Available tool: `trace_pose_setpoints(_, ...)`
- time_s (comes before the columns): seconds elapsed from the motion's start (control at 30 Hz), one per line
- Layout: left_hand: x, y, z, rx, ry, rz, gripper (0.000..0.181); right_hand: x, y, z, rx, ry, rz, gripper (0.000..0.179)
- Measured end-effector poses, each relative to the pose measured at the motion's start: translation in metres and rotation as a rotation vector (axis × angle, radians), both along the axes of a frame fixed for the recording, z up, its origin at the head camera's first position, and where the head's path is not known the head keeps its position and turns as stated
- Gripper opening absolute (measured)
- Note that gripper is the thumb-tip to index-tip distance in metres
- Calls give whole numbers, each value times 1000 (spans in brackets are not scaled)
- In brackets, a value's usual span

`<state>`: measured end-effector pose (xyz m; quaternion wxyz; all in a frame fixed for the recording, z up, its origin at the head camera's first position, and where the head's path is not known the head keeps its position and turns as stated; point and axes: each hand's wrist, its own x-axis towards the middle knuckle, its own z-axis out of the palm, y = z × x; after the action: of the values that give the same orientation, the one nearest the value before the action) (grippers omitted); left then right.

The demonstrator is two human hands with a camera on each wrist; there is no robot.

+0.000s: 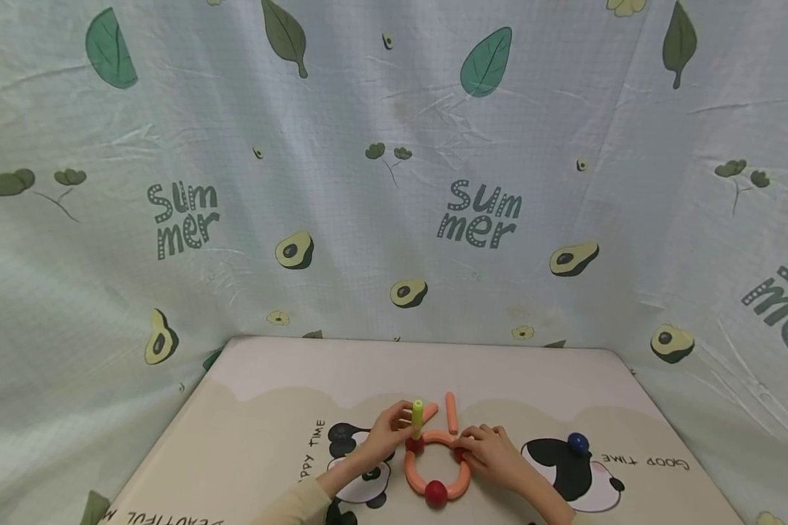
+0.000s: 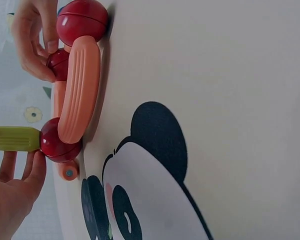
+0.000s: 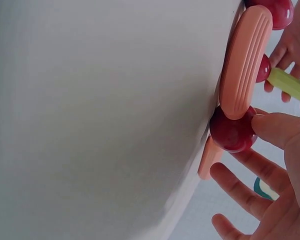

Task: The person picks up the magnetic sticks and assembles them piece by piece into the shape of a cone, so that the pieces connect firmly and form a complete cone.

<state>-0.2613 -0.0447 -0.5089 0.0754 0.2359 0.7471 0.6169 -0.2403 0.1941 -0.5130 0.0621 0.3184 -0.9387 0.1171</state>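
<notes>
Curved orange rods (image 1: 412, 475) and red balls form a ring lying on the mat. At its front is one red ball (image 1: 436, 495); two more sit at the back left and back right. My left hand (image 1: 386, 432) holds a yellow-green stick (image 1: 417, 417) upright, its lower end at the back-left red ball (image 2: 59, 142). With thumb and index finger, my right hand (image 1: 495, 456) pinches the back-right red ball (image 3: 233, 131), the other fingers spread apart. That ball is largely covered by the hand in the head view.
Behind the ring lie a straight orange rod (image 1: 452, 413) and another orange rod (image 1: 430, 413), partly hidden by the left hand and stick. A dark blue ball (image 1: 578, 443) rests to the right on the printed mat (image 1: 276, 394). A patterned curtain (image 1: 354, 204) hangs behind.
</notes>
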Motion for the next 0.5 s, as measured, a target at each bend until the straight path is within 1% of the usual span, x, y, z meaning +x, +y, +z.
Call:
trace_pose_setpoints(0.1, 0, 1, 0, -7, -2, 11, 32, 0, 0, 1, -6, -19, -4, 18)
trace_pose_setpoints(0.17, 1, 1, 2, -2, 0, 10, 31, 0, 0, 0, -9, -28, -5, 18)
trace_pose_setpoints(0.27, 7, 0, 12, 3, 5, 2, 29, -1, 1, -1, -14, -34, -6, 20)
trace_pose_setpoints(0.4, 16, 0, 29, -1, 10, 1, 28, -2, 2, -2, -38, -21, -7, 21)
trace_pose_setpoints(0.5, 20, -1, 34, -10, 7, 11, 28, -1, 2, -2, -65, -12, -9, 20)
